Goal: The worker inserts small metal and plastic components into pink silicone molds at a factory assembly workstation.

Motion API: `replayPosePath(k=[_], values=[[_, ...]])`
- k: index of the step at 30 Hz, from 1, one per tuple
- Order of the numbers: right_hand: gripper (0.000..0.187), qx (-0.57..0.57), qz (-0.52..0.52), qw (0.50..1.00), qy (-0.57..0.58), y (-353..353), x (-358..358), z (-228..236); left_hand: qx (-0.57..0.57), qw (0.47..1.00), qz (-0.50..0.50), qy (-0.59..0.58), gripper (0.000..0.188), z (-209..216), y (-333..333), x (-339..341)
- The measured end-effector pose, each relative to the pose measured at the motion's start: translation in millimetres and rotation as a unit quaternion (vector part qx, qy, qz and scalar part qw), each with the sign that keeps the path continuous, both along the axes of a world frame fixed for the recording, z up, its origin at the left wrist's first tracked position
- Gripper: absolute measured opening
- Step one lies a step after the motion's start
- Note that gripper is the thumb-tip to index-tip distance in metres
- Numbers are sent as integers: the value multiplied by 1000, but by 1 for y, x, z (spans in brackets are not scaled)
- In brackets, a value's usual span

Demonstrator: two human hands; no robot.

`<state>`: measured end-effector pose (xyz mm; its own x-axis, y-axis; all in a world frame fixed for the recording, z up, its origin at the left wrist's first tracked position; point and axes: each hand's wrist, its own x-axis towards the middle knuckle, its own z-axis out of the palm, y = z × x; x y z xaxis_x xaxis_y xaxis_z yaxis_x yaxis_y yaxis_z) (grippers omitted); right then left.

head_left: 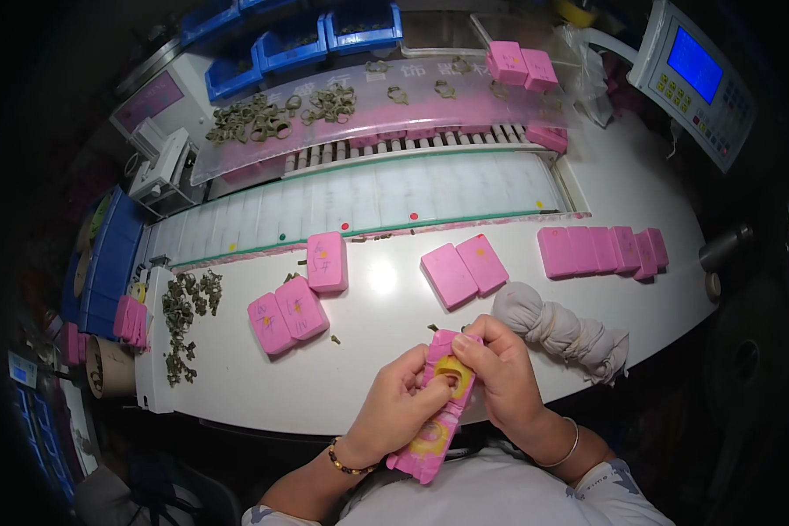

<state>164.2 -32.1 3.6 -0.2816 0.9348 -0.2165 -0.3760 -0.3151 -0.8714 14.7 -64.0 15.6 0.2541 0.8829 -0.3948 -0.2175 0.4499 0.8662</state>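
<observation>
A pink rubber mould with yellow patches around its cavities is spread open lengthwise in front of my body, above the table's near edge. My left hand is closed on its left side, thumb and fingertip pressing at the upper yellow cavity. My right hand pinches the upper right end, the thumb on the inner face. A small dark green bit pokes out by the top end. What lies under my fingertips is hidden. Just beyond my right hand rests a bundled grey-white cloth.
Closed pink moulds stand at centre left, with a pair mid-table and a row at right. Dark green pieces are scattered at left; ring-shaped ones lie on the translucent shelf. Blue bins and a control panel stand behind.
</observation>
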Motion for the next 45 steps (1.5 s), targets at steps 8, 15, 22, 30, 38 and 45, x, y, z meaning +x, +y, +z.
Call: replayPosePath(k=[8,15,22,30,38,45], values=[[19,-79,13,996,36,1,0,-4,-17,999,21,-43,19,1,0,-1],[16,-100,11,993,69,1,0,0,-15,999,17,-45,25,6,-2,-3],[16,-90,2,993,75,1,0,5,-1,999,6,-53,27,0,-5,-4],[15,-40,13,998,53,0,3,2,12,997,6,-75,22,-2,-8,-6],[14,-29,-5,998,51,2,6,5,-19,993,22,-112,22,5,-8,-9],[13,-2,6,1000,27,3,8,4,-34,990,36,-131,26,-2,-10,-8]])
